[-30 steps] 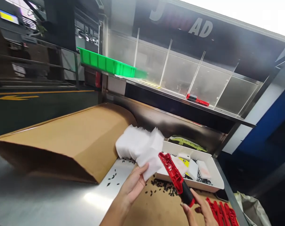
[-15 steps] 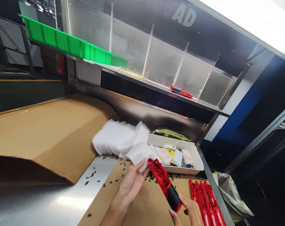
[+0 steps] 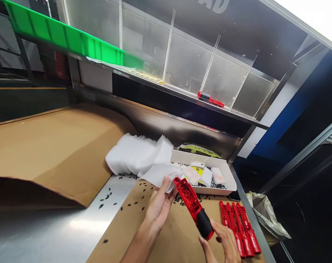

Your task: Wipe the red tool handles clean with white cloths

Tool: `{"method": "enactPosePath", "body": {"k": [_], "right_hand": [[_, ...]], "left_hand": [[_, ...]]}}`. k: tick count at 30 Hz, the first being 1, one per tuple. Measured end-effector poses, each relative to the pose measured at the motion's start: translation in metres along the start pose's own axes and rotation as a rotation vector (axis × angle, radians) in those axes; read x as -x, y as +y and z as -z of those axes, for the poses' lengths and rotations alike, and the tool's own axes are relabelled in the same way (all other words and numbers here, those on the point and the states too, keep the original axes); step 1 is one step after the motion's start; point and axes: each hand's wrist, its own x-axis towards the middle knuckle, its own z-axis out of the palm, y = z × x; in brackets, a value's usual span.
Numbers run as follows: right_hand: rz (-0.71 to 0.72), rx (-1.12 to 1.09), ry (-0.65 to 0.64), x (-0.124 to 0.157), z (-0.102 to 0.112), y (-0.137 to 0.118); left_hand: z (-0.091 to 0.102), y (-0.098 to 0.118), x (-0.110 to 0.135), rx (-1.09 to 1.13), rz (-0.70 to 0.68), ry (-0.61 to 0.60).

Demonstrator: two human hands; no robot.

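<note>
My right hand [image 3: 223, 239] grips the black-sleeved end of a red plastic housing [image 3: 188, 197], its open, ribbed inside facing up. The housing slants away, with its far tip close to my left fingers. My left hand [image 3: 159, 206] pinches the near corner of a thin white foam sheet or bag [image 3: 158, 176]; which of the two I cannot tell. That piece lies in front of a fanned stack of white foam pieces [image 3: 134, 153]. To the right, several similar red housings [image 3: 241, 228] lie side by side on the cardboard.
Behind my hands stands a white tray [image 3: 230, 179] with small blocks and black bits. Black bits are scattered over the cardboard sheet [image 3: 122, 233] and metal bench. A large cardboard box [image 3: 53, 149] is at left. Above runs a shelf with a green bin [image 3: 72, 38] and a red-black part [image 3: 209, 98].
The view has tilted down slightly. My left hand has moved a little to the right with the foam piece. My right hand still holds the red housing in nearly the same pose.
</note>
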Motion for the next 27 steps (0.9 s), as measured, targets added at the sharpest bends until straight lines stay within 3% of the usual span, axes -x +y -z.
{"method": "enactPosePath", "body": {"k": [6, 11, 16, 21, 27], "right_hand": [[0.04, -0.033, -0.003, 0.005, -0.005, 0.001], [-0.024, -0.069, -0.05, 0.002, 0.0, -0.004], [0.014, -0.12, -0.104, -0.006, 0.009, -0.007], [0.009, -0.108, -0.072, -0.005, 0.015, -0.014], [0.032, -0.176, -0.145, -0.007, 0.016, -0.026]], "left_hand": [[-0.007, 0.001, 0.015, 0.015, 0.068, -0.097], [-0.005, 0.005, 0.021, 0.026, 0.099, -0.176], [0.008, -0.004, 0.019, -0.033, 0.067, -0.15], [0.024, -0.013, 0.024, -0.076, 0.057, -0.159], [0.043, -0.005, 0.034, -0.064, 0.061, -0.176]]}}
